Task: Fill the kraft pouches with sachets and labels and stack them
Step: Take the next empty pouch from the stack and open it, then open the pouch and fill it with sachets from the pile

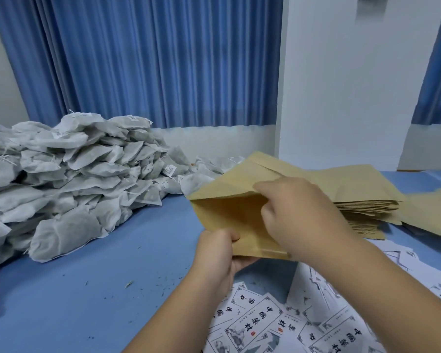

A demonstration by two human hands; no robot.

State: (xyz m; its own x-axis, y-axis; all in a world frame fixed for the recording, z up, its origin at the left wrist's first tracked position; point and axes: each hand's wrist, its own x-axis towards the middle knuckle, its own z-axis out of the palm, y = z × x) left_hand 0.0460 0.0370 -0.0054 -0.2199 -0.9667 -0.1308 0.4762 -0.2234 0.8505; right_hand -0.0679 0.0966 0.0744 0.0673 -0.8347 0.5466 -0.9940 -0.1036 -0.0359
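Note:
I hold one kraft pouch (229, 200) above the blue table, its mouth spread open toward the left. My left hand (217, 253) pinches the pouch's near lower edge. My right hand (298, 215) grips the upper lip, fingers curled into the opening. A big heap of grey-white sachets (69, 179) fills the left of the table. A stack of flat kraft pouches (362, 200) lies behind my right hand. White labels (260, 322) with black characters are spread at the front right.
The blue table surface (117, 271) lies between the sachet heap and the labels, dotted with small crumbs. A blue curtain (150, 59) and a white wall (341, 85) stand behind the table. More loose kraft pouches (433, 212) lie at the far right.

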